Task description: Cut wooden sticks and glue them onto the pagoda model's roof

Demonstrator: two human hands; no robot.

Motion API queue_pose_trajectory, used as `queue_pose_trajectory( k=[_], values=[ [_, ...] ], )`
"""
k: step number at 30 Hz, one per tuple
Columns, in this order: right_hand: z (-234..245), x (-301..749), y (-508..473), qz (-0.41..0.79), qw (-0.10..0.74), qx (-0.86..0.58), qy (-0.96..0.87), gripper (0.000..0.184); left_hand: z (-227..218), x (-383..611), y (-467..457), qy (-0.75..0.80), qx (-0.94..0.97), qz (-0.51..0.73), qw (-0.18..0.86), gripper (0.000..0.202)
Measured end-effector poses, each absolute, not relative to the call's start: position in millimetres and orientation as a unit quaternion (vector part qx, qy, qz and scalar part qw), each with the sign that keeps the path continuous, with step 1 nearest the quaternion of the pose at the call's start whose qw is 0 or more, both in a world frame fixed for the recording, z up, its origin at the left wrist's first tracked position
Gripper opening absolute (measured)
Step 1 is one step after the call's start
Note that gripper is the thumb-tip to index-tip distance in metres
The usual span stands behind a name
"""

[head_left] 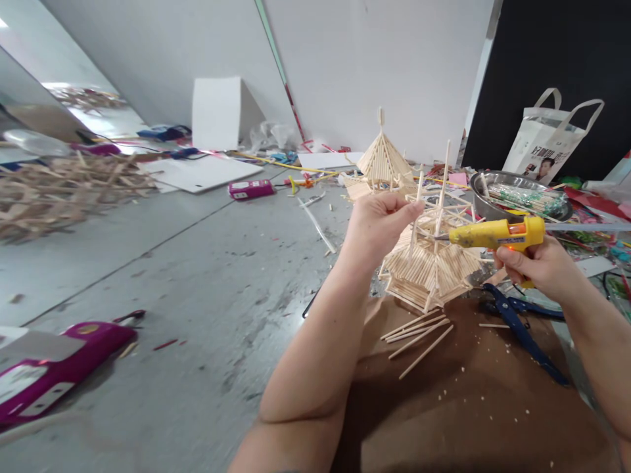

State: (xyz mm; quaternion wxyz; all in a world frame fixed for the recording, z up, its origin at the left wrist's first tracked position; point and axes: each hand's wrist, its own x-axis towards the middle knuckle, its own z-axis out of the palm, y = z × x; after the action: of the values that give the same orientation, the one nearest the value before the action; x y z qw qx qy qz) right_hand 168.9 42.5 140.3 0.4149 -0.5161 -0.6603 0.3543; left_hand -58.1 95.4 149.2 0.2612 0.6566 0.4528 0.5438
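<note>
Nearest, below both hands: matte brown sheet (468,394), crumb-flecked, with loose round sticks (419,332) fanned out on it. Blue-handled cutters (522,328) lie just under the right hand. Right hand (539,266) wrapped tight round a yellow plastic glue gun (497,234), nozzle pointing left at a tall upright post, contact unclear. Left hand (377,223) level with the gun, just left of its nozzle, fingertips pinched on a thin pale stick (417,203) held near upright. Between and under the two grips: stick tower (434,272), tiered roof of close-packed bare wood, posts rising above it. Behind the gun: shiny steel bowl (486,200) holding sticks. Beyond the left hand: second stick roof (382,161), cone-shaped. Furthest, past the right hand: white tote bag (547,144)
</note>
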Motion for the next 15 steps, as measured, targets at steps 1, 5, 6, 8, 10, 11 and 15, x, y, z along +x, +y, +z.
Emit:
queue_pose_trajectory(
  k=[1,5,6,8,10,11,15],
  values=[
    [141.0,168.5,42.4,0.353,0.413,-0.518,-0.661,0.024,149.0,-58.0,95.5,0.451,0.656,0.545,0.264,0.025],
    [143.0,167.7,41.7,0.349,0.406,-0.527,-0.66,0.027,148.6,-57.7,95.7,0.446,0.653,0.55,0.268,0.024],
    [143.6,167.5,41.3,0.35,0.404,-0.528,-0.66,0.028,148.5,-57.6,95.8,0.446,0.653,0.55,0.268,0.024],
    [144.6,166.9,40.8,0.351,0.399,-0.528,-0.663,0.029,148.0,-57.7,96.1,0.446,0.654,0.551,0.265,0.024],
    [145.2,166.4,40.5,0.352,0.395,-0.526,-0.666,0.03,147.8,-57.7,96.4,0.444,0.653,0.553,0.264,0.024],
    [145.2,166.3,40.5,0.352,0.394,-0.524,-0.668,0.03,147.8,-57.6,96.5,0.442,0.653,0.555,0.265,0.024],
    [143.8,167.2,41.5,0.348,0.391,-0.518,-0.677,0.03,148.3,-57.2,96.4,0.433,0.65,0.561,0.274,0.024]
  ],
)
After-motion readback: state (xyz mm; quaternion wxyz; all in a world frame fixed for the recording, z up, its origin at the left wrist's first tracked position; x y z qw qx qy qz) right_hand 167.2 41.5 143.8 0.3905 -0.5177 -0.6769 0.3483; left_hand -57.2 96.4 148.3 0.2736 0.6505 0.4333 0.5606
